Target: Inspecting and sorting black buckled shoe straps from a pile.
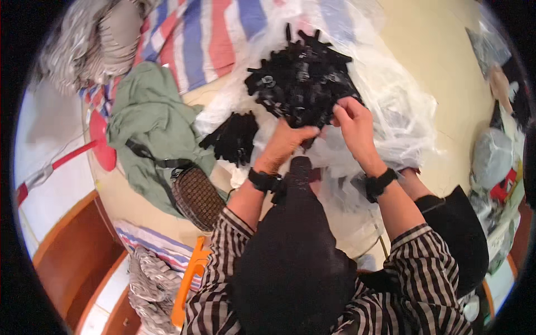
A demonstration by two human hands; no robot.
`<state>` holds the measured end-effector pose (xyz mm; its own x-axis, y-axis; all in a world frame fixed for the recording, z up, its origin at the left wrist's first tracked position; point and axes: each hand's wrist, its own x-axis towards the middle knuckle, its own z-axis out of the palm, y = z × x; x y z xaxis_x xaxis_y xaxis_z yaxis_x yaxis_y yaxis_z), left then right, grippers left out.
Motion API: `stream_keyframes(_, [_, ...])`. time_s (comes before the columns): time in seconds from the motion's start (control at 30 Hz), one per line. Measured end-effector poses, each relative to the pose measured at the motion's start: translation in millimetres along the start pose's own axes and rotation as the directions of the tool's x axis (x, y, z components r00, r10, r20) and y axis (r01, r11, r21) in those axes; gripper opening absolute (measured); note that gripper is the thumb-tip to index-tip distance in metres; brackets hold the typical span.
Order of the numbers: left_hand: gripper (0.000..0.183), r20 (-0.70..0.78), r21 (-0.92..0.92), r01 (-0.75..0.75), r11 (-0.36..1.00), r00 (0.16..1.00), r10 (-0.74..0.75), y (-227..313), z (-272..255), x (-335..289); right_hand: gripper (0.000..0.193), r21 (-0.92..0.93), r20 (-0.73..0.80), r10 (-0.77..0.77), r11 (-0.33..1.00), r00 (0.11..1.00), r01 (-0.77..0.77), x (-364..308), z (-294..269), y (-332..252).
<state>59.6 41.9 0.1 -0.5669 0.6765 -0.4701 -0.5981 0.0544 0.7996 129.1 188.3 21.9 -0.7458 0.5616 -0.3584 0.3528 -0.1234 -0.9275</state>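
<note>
A heap of black strap-like pieces (pixel 304 72) with small clear, shiny parts lies on white plastic sheeting in front of me. My left hand (pixel 287 142) is at the heap's near edge, thumb stretched to the right and fingers partly hidden against the black pieces. A dark piece shows by its thumb. Thumb and forefinger of my right hand (pixel 353 120) pinch together at the heap's right near edge; what lies between them is too small to name. Left of my left hand rests a smaller bundle of black strips (pixel 237 137).
Clear plastic sheeting (pixel 399 100) spreads around the heap. On the left are a green cloth (pixel 148 106), a brown patterned pouch (pixel 196 195) and a red stand (pixel 102 142). Striped woven sheeting (pixel 209 42) lies at the back; plastic bags (pixel 492 156) line the right.
</note>
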Motion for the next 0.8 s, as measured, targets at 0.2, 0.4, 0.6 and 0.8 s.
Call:
stream_keyframes(0.2, [0.017, 0.029, -0.029, 0.127, 0.992, 0.992, -0.126, 6, 8, -10, 0.012, 0.030, 0.048, 0.060, 0.998, 0.997, -0.062, -10, -3, 3])
stream_keyframes(0.4, [0.014, -0.110, -0.049, 0.134, 0.990, 0.984, -0.139, -9, -17, -16, 0.013, 0.070, 0.095, 0.121, 0.989, 0.988, -0.128, 3, 1, 17])
stream_keyframes(0.6, [0.005, -0.249, -0.286, 0.011, 0.958, 0.965, -0.085, 0, -31, -11, 0.029, -0.613, -0.012, -0.074, 0.788, 0.997, 0.051, 12, -38, 78])
stream_keyframes(0.8, [0.009, -0.268, -0.157, -0.075, 0.985, 0.963, 0.031, -4, -34, -9, 0.031, -0.741, 0.120, -0.092, 0.654, 0.989, 0.151, 3, -21, 75])
